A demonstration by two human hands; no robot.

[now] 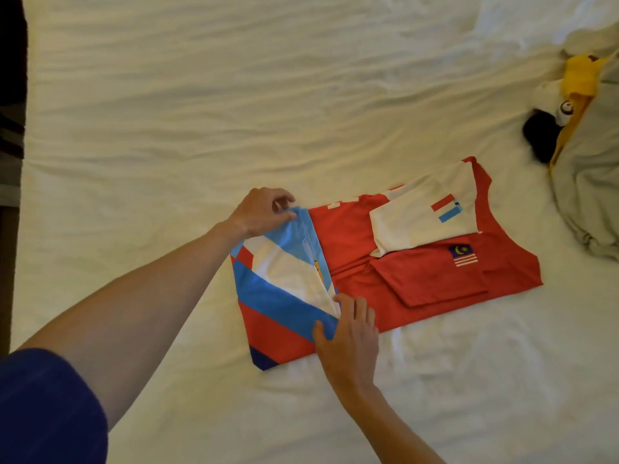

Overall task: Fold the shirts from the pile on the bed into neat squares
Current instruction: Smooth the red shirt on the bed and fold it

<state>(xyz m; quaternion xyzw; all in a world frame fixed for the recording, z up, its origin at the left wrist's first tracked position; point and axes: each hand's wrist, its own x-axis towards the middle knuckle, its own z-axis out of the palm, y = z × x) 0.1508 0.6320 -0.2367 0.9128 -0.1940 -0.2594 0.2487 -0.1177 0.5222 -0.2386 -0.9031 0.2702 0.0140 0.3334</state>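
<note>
Open white bed sheet (234, 95) lies beyond and left of the red jersey (418, 279); the pile of shirts (586, 162) blocks the bed's right edge, well apart.

A red jersey (418, 272) with white, blue and navy panels lies flat on the bed, both sleeves folded inward and its hem end doubled over the body. A rumpled pile of shirts (589, 155), grey and yellow, sits at the right edge.
</note>
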